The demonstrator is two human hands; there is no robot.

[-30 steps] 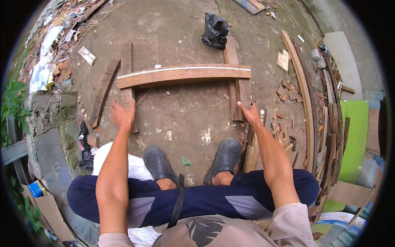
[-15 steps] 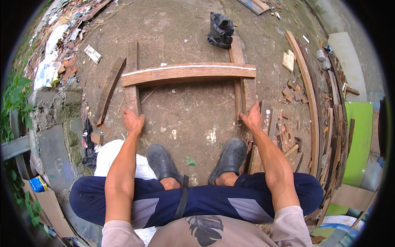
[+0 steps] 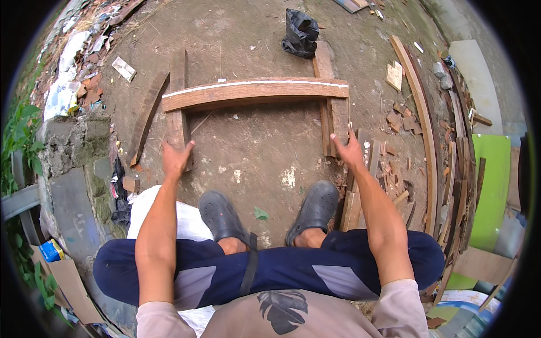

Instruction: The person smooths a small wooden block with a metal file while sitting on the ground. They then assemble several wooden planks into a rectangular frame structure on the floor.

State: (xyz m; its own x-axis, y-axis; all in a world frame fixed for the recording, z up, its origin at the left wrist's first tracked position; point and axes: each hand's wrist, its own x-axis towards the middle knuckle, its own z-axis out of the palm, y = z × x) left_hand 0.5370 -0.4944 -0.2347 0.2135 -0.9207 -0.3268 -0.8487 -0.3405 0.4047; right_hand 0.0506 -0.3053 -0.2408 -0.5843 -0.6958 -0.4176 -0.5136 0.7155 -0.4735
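Note:
A long curved wooden board [image 3: 256, 92] with a pale edge lies crosswise on two short upright planks, the left plank [image 3: 178, 110] and the right plank [image 3: 332, 112], on bare dirt. My left hand [image 3: 176, 158] hovers with fingers spread just over the near end of the left plank. At the near end of the right plank, my right hand [image 3: 348, 150] rests with fingers apart. Neither hand holds anything. I sit with both feet in dark clogs [image 3: 315, 208] on the ground in front of the boards.
A black plastic bag [image 3: 300, 32] lies beyond the board. Another curved plank [image 3: 145, 115] lies at the left beside a concrete block [image 3: 70, 143]. Long curved wood strips and offcuts [image 3: 434, 141] pile up at the right, next to a green panel [image 3: 493, 186].
Both hands have pulled back toward me along the planks, from near the crosswise board to the planks' near ends. The board has not moved.

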